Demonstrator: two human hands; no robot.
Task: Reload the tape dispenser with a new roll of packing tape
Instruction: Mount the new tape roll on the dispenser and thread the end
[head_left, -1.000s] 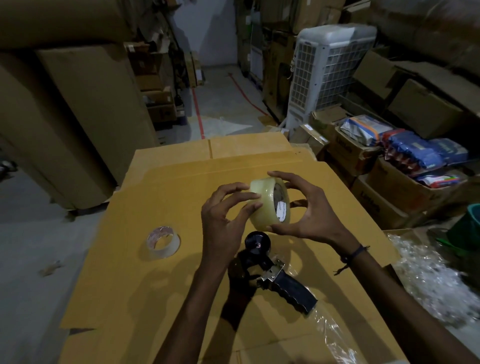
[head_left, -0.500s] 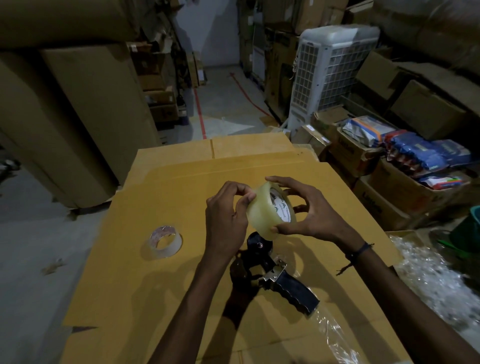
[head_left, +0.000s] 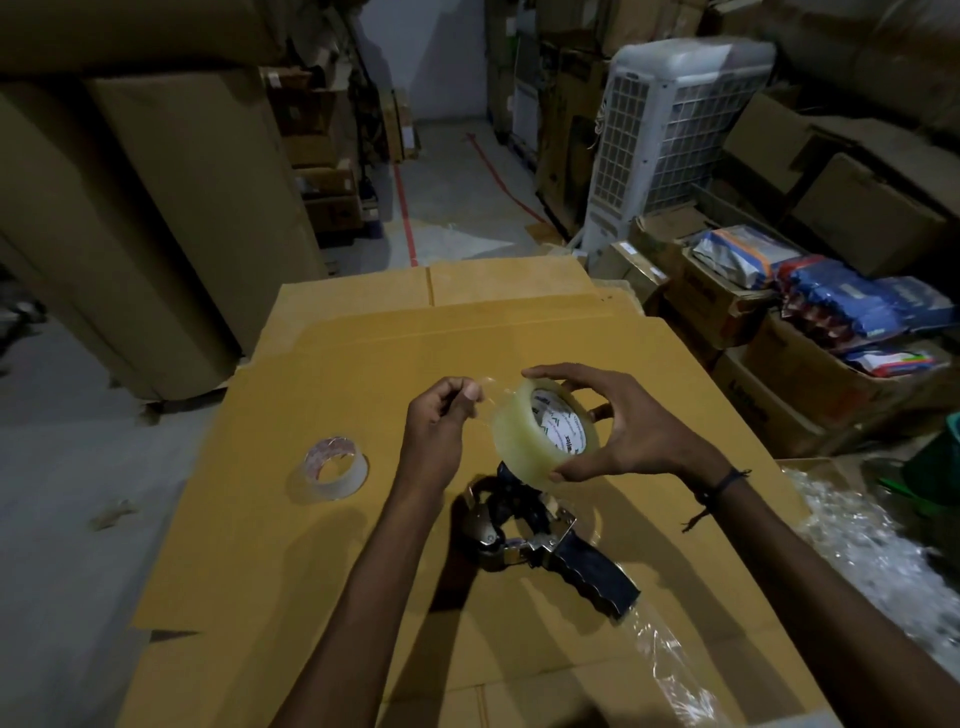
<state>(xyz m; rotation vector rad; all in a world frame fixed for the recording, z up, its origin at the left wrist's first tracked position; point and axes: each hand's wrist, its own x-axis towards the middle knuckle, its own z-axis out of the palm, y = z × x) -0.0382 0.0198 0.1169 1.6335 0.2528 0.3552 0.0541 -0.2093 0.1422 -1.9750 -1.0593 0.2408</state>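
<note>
The right hand (head_left: 631, 431) grasps the new tape roll (head_left: 540, 434) with curled fingers. The left hand (head_left: 434, 431) pinches its peeled end, just left. The dispenser (head_left: 545, 540) lies below them.

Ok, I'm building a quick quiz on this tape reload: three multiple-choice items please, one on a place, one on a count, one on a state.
1. Where does the tape dispenser lie?
A. on the cardboard sheet
B. on the floor
C. in a box

2. How many tape rolls show?
A. one
B. two
C. four

3. What does the left hand do?
A. rests flat
B. grips the dispenser
C. pinches the peeled tape end

Key: 1 A, it lies below the hands on the sheet. 2 B, the new roll in the right hand, plus the nearly spent roll on the sheet. 3 C, film stretches from fingertips to roll.
</note>
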